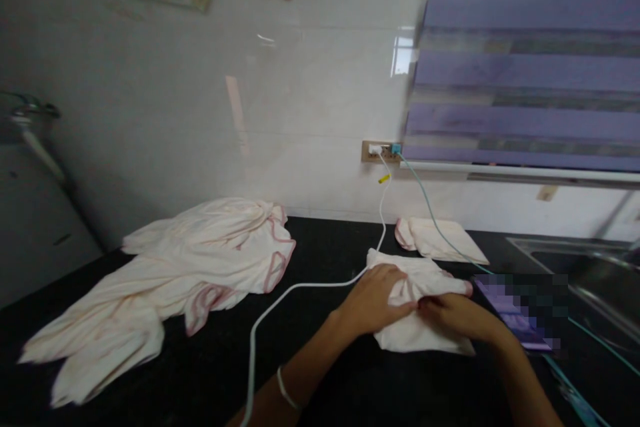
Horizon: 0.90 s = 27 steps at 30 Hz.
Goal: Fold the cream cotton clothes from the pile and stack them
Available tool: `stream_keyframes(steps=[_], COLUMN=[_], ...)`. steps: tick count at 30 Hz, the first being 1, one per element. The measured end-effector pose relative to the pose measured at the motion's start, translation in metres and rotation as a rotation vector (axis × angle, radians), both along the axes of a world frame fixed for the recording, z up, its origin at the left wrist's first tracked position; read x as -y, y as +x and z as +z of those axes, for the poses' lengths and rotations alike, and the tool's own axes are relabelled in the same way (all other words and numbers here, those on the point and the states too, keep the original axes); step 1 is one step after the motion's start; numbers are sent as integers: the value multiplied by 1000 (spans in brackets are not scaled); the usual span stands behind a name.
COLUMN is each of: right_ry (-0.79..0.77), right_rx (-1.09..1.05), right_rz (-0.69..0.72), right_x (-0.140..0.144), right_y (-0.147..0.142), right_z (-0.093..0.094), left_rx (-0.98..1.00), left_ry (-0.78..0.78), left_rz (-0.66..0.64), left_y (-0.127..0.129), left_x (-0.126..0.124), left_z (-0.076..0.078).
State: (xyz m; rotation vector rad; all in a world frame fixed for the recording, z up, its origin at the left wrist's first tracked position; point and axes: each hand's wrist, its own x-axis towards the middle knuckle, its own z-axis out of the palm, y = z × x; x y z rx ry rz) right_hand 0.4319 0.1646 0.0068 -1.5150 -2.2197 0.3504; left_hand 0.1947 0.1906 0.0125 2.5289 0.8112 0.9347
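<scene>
Both my forearms come in from the bottom edge, a thin band on the left wrist. My left hand (373,297) lies flat, fingers spread, on the small cream cloth (417,307) in front of me, pinning it to the black counter (210,360) so it cannot slide. My right hand (453,317) meets it from the other side, fingertips curled against a fold; I think they pinch the fabric, though the picture is too soft to be sure. So the left is open and pressing, the right narrow on the cloth's edge.

Just right of my right hand lies a flat purple thing (520,310), touching or nearly touching the cloth. A white cable (280,297) runs past my left wrist and up to the wall socket (381,151), where a teal cable (430,213) also plugs in.

Farther back, a folded cloth (440,239) sits near the wall, out of the working space. Well to the left, a loose pile of pink-trimmed cloths (175,273) sprawls. A steel sink (590,280) sits at the far right, below the window blind (530,60).
</scene>
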Motion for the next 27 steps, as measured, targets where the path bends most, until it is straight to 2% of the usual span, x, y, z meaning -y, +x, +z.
stream_keyframes(steps=[2,4,7,9,10,13,15,18,20,22,24,27], right_ry=[-278,-393,-286,-189,-144,-12,35,44,17,-18,-25,17], right_rx=[-233,-471,-796,-867,-823,-470,-275,-160,-129,-106,-89,-111], right_rz=[130,179,41,-137,-237,-496,-592,-684,-683,-621,-569,-569], right_x=[10,14,7,-4,-10,-26,-33,-35,-35,-34,-33,-32], right_y=[-1,2,16,26,30,38,40,44,46,48,48,45], right_z=[18,32,36,26,18,-5,-17,-26,-29,-31,-32,-28], left_rx=[-93,-192,-331,-395,-422,-444,-375,-230,-172,-142,-131,-116], left_ry=[91,139,136,117,112,119,124,125,122,111,87,39], left_rz=[1,2,-63,-139,-177,-277,-347,-466,-538,-569,-538,-431], left_y=[1,-1,-5,-7,-7,-3,2,11,15,18,17,13], left_x=[5,7,7,6,6,10,14,22,26,27,27,24], left_z=[1,4,6,6,6,2,-1,-6,-9,-8,-4,2])
